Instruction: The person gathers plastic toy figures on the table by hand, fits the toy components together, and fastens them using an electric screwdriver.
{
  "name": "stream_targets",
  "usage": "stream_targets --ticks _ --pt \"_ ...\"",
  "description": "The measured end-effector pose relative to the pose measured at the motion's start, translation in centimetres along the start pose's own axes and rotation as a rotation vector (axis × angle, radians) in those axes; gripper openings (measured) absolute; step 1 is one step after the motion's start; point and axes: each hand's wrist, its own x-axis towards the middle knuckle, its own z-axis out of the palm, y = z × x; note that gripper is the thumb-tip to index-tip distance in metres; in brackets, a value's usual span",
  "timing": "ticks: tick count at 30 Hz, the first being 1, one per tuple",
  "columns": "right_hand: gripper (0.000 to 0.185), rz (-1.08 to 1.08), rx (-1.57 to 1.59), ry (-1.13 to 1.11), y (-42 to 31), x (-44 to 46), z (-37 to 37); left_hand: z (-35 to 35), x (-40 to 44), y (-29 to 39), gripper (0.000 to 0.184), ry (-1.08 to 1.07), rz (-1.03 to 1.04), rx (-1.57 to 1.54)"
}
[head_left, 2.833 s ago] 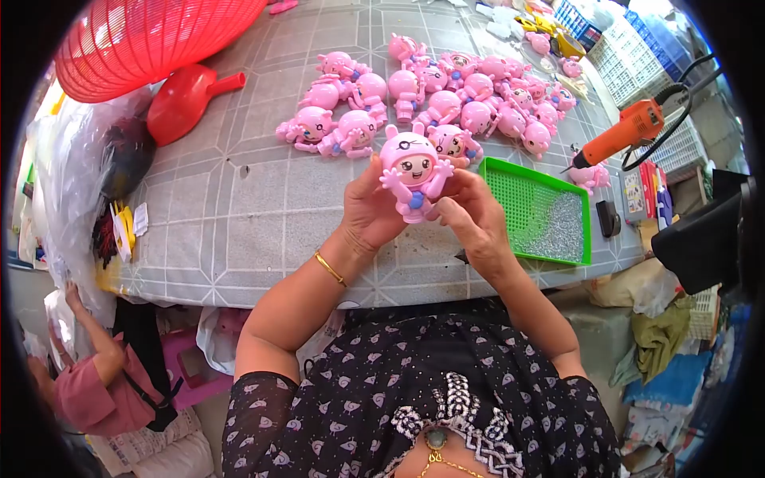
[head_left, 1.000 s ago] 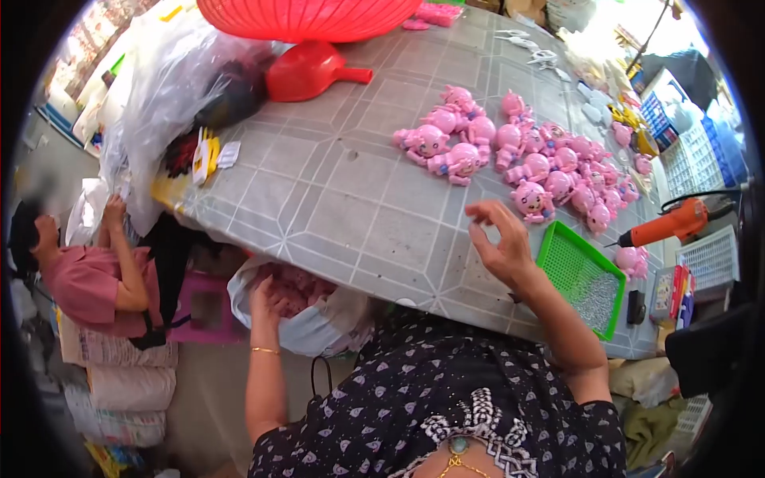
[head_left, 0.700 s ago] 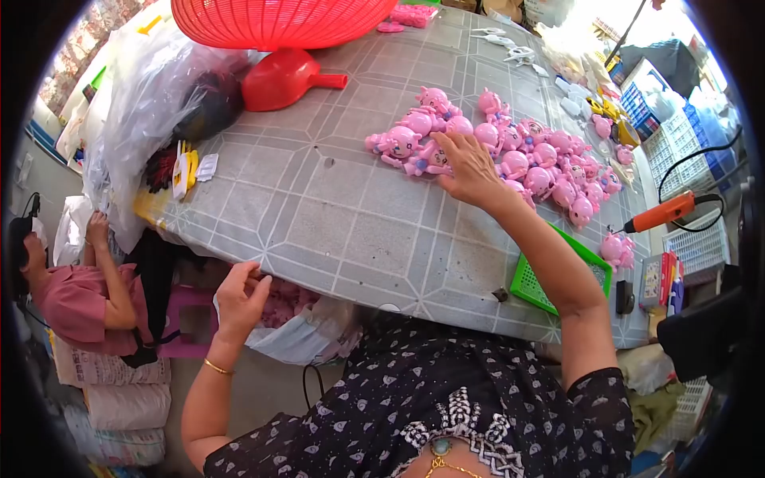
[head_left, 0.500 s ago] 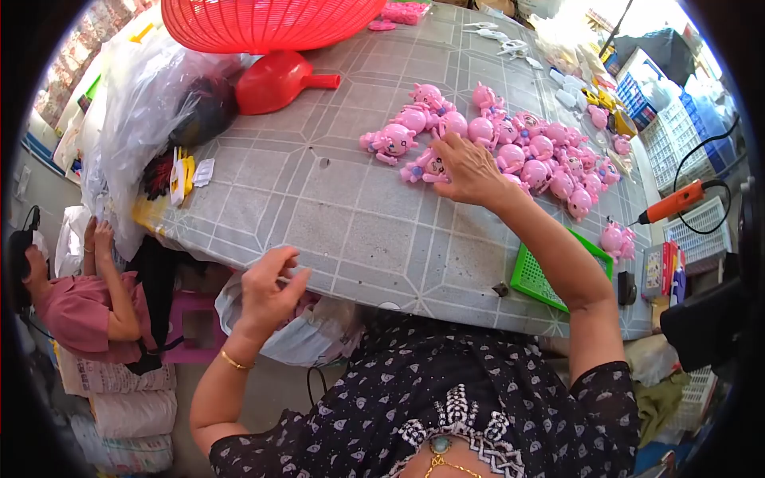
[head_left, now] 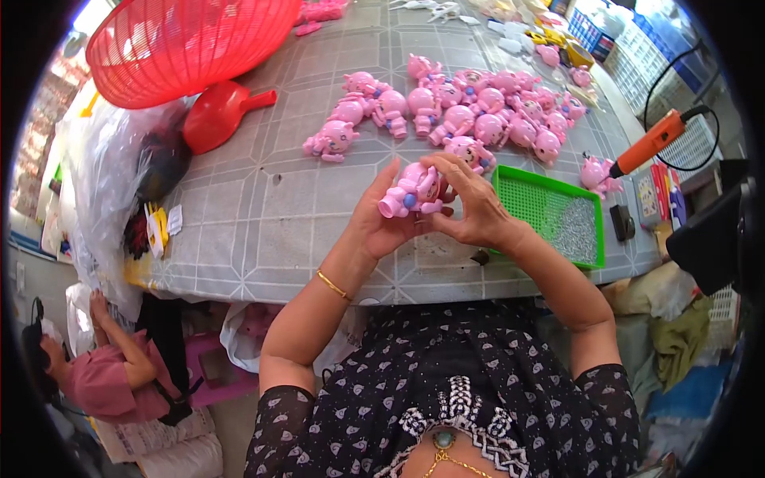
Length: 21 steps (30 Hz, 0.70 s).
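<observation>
Between my two hands, above the table near its front edge, is a pink toy figure point(head_left: 413, 191) with a small blue patch on its body. My left hand point(head_left: 381, 215) cups it from the left and below, while the fingers and thumb of my right hand point(head_left: 470, 203) close on its right side. Beyond my hands lies a pile of similar pink toy figures point(head_left: 490, 107). To the right of my right hand, a green basket point(head_left: 510, 179) holds many small grey metal pieces point(head_left: 575, 229).
An orange electric screwdriver point(head_left: 649, 143) hangs on a cord at the right, close to a lone pink figure point(head_left: 596, 174). A red dustpan point(head_left: 215, 119) and a red mesh basket point(head_left: 191, 48) are at the back left. Another person point(head_left: 119, 366) is at the left.
My right hand has come back from the pile with a pink toy figure. My left hand has moved up and right to meet it. The view has shifted.
</observation>
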Motion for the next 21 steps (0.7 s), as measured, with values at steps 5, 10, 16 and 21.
stream_targets --ticks 5,10,16,21 --pt "0.066 0.15 0.102 0.328 -1.9 -2.1 -1.4 -1.1 3.7 0.3 0.057 -0.146 0.139 -0.252" --pt "0.036 0.771 1.017 0.235 -2.5 -3.6 0.5 -1.2 4.4 -0.3 0.06 -0.089 0.37 -0.183" --pt "0.041 0.83 1.157 0.127 -2.1 -2.2 4.0 -2.2 3.4 -1.3 0.087 -0.043 0.337 -0.034" --pt "0.039 0.687 1.081 0.143 -3.3 -0.9 4.5 -3.8 3.2 -1.0 0.084 -0.086 0.402 0.027"
